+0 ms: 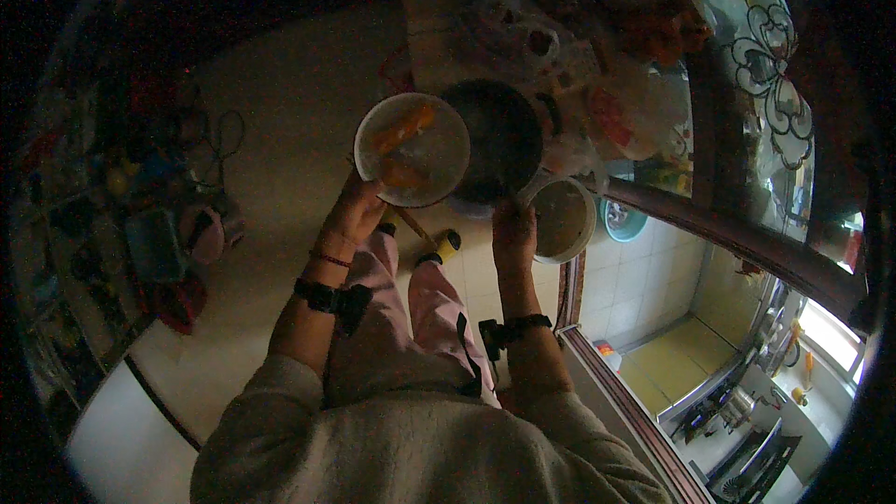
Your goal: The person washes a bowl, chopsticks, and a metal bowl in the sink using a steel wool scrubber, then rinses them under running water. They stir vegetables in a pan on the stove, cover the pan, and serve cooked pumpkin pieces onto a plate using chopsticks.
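My left hand (357, 212) is closed on the lower rim of a round pale bowl (449, 142). Two orange-brown elongated pieces of food (408, 128) lie inside it. Right beside the bowl is a large dark pan (504, 145), partly covered by the bowl's edge. Just below the pan's lower rim, my right hand (514, 231) is closed at the left edge of a second pale bowl (566, 220), which looks tilted and has a darker inside. Shadow hides most of my right fingers.
Beyond the pan, a cluttered table (434, 47) carries plastic bags (621, 117). A light-blue basin (623, 221) stands on the tiled floor past a door frame (621, 392). To the left are dim shelves with mixed items and a pink round object (207, 233).
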